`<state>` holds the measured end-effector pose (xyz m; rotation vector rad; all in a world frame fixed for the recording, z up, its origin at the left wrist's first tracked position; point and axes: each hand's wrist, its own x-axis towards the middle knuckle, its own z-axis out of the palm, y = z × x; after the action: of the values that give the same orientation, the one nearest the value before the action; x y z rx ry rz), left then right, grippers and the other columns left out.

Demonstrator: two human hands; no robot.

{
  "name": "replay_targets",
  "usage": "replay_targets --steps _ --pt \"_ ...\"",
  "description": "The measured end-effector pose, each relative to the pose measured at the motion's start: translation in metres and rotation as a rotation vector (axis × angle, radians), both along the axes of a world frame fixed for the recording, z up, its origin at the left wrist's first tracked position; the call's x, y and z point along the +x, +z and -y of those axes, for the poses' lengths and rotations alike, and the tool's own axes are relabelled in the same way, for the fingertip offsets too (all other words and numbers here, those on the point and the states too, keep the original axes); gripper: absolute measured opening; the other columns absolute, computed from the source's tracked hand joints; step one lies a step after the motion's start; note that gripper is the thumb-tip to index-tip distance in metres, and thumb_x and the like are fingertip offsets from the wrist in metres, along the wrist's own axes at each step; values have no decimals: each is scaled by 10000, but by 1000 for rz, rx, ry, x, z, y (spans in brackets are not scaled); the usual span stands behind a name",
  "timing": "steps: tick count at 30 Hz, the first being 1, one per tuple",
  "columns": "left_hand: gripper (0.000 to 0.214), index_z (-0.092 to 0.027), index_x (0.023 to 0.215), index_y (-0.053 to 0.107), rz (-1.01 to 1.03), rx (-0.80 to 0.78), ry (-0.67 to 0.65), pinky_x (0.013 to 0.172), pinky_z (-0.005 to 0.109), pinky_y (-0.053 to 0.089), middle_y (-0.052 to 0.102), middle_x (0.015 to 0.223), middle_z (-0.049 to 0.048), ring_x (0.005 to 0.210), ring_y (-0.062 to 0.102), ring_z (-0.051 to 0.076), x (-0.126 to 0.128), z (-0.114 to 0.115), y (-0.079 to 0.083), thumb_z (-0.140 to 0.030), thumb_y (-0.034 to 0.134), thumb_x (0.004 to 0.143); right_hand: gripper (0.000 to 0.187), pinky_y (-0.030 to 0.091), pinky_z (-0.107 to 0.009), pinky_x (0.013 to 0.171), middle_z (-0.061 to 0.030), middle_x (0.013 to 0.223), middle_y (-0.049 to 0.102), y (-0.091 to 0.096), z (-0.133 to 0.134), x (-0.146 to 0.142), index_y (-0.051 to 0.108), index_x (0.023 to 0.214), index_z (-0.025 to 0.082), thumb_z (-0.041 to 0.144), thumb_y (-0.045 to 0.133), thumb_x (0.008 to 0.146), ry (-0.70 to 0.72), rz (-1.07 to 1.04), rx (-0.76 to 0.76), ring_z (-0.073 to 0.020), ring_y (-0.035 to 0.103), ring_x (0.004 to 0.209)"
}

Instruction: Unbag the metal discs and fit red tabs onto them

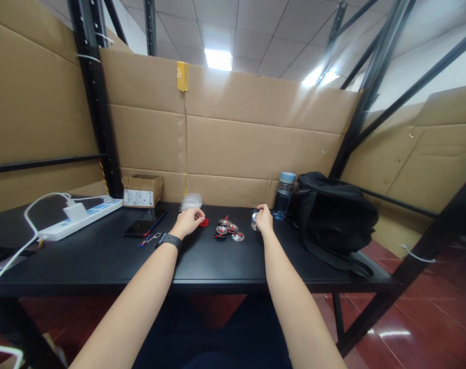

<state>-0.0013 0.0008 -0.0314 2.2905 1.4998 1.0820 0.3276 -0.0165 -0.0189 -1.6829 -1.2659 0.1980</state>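
Right hand [264,220] apparently pinching a thin, shiny silver metal disc [255,216] between thumb and bent fingers, just above the black flat-topped bench [217,266], right of middle and toward the far edge. Probably held lightly by the rim because so flat; exact contact hidden by the fingers. Left hand [189,222] with fingers curled close to the thumb, right beside a bright red cord bundle [205,222]; impossible to tell whether pinching or only touching. On the left wrist, a black-strapped wristwatch [170,240].

Between the hands, a heap of round silver metal discs with red centres [230,228], partly overlapping, likely set there for easy reach from both sides. Toward the left end, a silver-chained keyring [151,239] and a flat black phone [144,224], seemingly pushed aside to leave working room.

Behind the left hand, near the far edge, a clear crumpled-looking plastic container [191,201], bag or tub unclear, contents unreadable. At the far left, an open brown cardboard box with a white label [143,189], inside not visible. Toward the far right corner, a clear blue-lidded bottle [282,197], apparently with liquid inside, next to a slumped black fabric backpack [333,220], contents hidden.
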Motion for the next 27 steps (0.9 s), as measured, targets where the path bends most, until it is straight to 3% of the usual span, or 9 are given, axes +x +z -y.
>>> replay_targets --steps 4,8,15,20,24,27 --pt "139 -227 865 752 -51 -9 -51 775 274 500 776 878 19 844 704 193 -3 0 0 -284 632 824 276 409 -397 937 -61 1019 705 -5 2 10 616 1032 266 144 440 858 -66 127 -248 -257 641 1056" --pt "159 -241 857 777 -89 -4 -79 786 273 503 781 868 12 848 704 198 -4 0 -1 -296 635 812 284 401 -465 967 -67 1134 701 -9 -2 10 583 1121 274 190 415 907 -69 203 -381 -268 632 1116" --pt "175 -245 864 791 -127 12 -77 813 267 505 783 872 28 840 699 200 -4 -7 -9 -322 649 800 212 411 -473 961 -87 1203 657 -13 -5 4 662 1012 266 307 473 924 -3 329 -454 -314 569 1187" --pt "153 -247 850 775 -126 0 -70 787 263 498 778 870 20 831 702 194 -5 -10 -12 -296 644 789 293 388 -503 990 -146 1293 565 -14 -2 -1 673 1077 247 332 417 962 10 410 -467 -339 483 1262" --pt "161 -228 838 760 -66 -9 -49 758 258 491 770 851 28 806 694 189 -2 -3 -6 -301 621 799 315 365 -515 1016 -102 1324 573 -12 0 -7 675 1084 272 244 386 962 74 468 -462 -294 483 1269" --pt "212 -203 837 744 -3 -21 -78 729 265 480 761 838 35 776 680 189 5 4 -1 -340 581 841 386 300 -555 1083 -92 1430 546 -12 -1 -13 627 1256 287 324 339 1003 136 539 -451 -284 451 1339"
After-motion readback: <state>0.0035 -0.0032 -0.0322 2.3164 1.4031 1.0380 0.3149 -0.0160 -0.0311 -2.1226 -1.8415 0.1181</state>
